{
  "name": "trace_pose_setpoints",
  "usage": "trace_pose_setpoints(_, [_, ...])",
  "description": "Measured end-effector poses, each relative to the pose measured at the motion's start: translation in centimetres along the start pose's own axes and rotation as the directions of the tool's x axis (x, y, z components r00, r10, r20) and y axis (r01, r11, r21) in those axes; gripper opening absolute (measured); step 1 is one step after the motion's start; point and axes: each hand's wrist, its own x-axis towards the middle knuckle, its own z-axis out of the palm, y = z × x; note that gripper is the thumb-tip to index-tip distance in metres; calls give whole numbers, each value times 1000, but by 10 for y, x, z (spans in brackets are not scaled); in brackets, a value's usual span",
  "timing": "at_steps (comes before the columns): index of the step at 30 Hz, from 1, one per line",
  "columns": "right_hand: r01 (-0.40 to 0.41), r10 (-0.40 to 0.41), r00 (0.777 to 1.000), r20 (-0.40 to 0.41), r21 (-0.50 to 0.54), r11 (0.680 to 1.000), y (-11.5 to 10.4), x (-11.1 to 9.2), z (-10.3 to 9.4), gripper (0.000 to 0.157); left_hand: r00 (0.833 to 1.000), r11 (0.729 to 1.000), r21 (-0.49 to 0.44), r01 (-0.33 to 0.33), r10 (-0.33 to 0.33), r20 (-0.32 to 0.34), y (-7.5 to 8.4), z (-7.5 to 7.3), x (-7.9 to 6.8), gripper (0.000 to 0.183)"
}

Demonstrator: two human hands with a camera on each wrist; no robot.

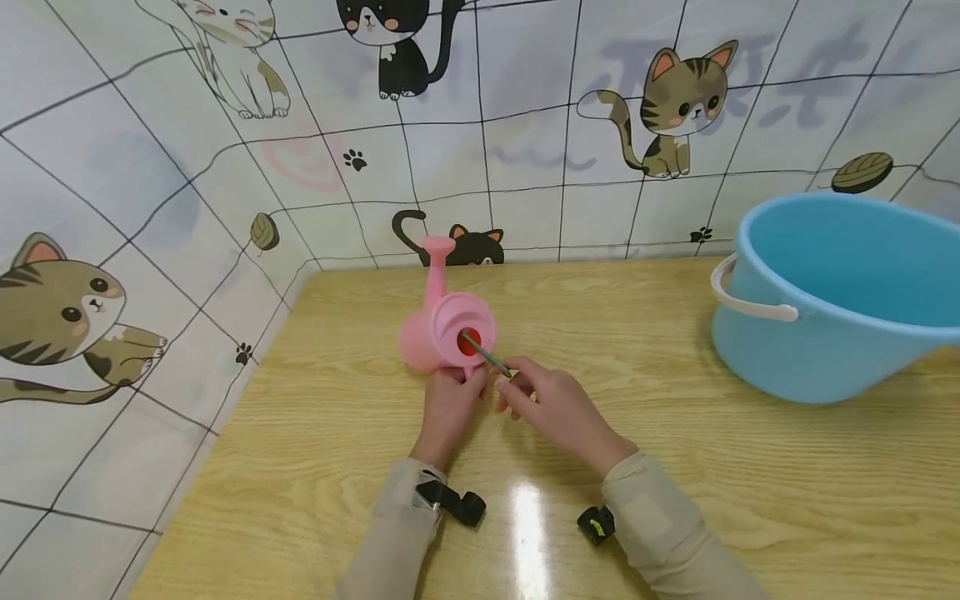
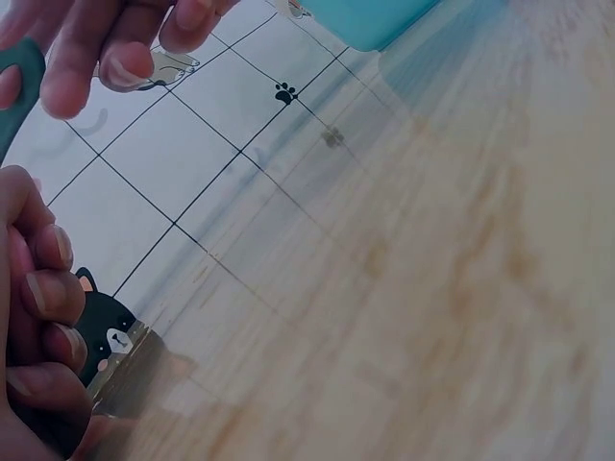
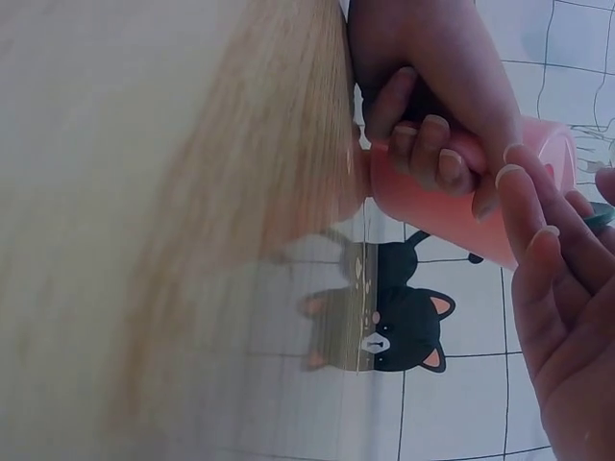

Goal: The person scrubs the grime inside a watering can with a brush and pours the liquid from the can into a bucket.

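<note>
A pink watering can [image 1: 417, 343], its spout pointing to the wall, is on the wooden table in the head view. My left hand [image 1: 448, 412] grips its handle, fingers curled round the pink grip in the right wrist view. Between thumb and fingers my right hand [image 1: 558, 410] pinches a thin green stick-like tool [image 1: 486, 356], which slants into the can's round opening. Something red [image 1: 470, 342] shows inside that opening, around the tool's far end. The left wrist view shows a hole in the tool's dark green end [image 2: 21, 96]; its kind I cannot tell.
A large light-blue bucket [image 1: 810, 358] with a white handle [image 1: 753, 307] stands at the right of the table [image 1: 600, 317]. A cat-print, grid-lined covering [image 1: 525, 158] rises behind the table and along its left side.
</note>
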Motion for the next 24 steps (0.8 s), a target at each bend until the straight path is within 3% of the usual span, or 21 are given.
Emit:
trace_pose_setpoints(5, [-56, 51, 998, 41, 118, 991, 0, 1, -1, 31, 1000, 1000, -20, -9, 9, -3, 1, 2, 1, 31])
trace_pose_setpoints(11, [-133, 108, 988, 109, 263, 955, 2, 1, -3, 34, 1000, 999, -27, -27, 27, -7, 0, 3, 1, 31])
trace_pose_setpoints(14, [-169, 124, 982, 144, 362, 917, 3, 2, -4, 34, 1000, 1000, -17, -22, 21, -11, 0, 3, 1, 30])
trace_pose_setpoints(19, [-205, 118, 975, 188, 554, 807, -1, 1, -8, 33, 1000, 1000, -3, -12, 12, -8, 0, 1, 0, 27])
trace_pose_setpoints(21, [-203, 110, 976, 190, 582, 788, -1, 1, -7, 34, 1000, 1000, -1, -13, 13, -3, 0, 0, 0, 28])
trace_pose_setpoints(24, [-201, 106, 975, 193, 585, 786, -1, 1, -4, 35, 1000, 1000, -6, -10, 10, -5, 0, -1, -1, 28])
